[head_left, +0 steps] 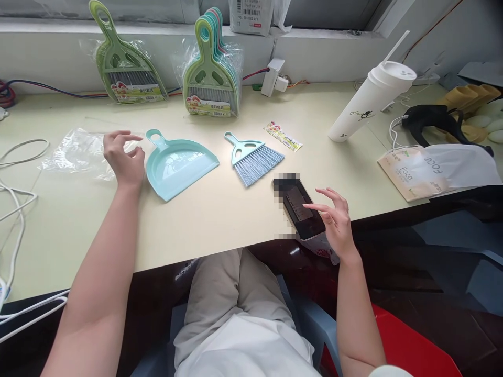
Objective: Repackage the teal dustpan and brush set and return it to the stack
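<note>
My left hand [126, 161] is raised just left of a light blue dustpan [178, 165], its fingers bent, thumb apart from them, nothing held. Beneath and behind that hand lies a crumpled clear plastic bag [76, 154]. A matching small brush [253, 159] with grey-blue bristles rests on the table right of the dustpan. My right hand [336, 222] hovers at a black smartphone [301, 207] near the table's front edge. Its fingers are spread, the index finger stretched over the screen; whether it touches cannot be told.
Packaged green dustpan sets [129, 68] and a stack of more sets [210, 78] lean against the wall. A printed label [283, 136], white tumbler with straw [369, 102], tissue pack [436, 170] and black strap-like object [428, 123] lie rightward. White cables [18, 209] run at left.
</note>
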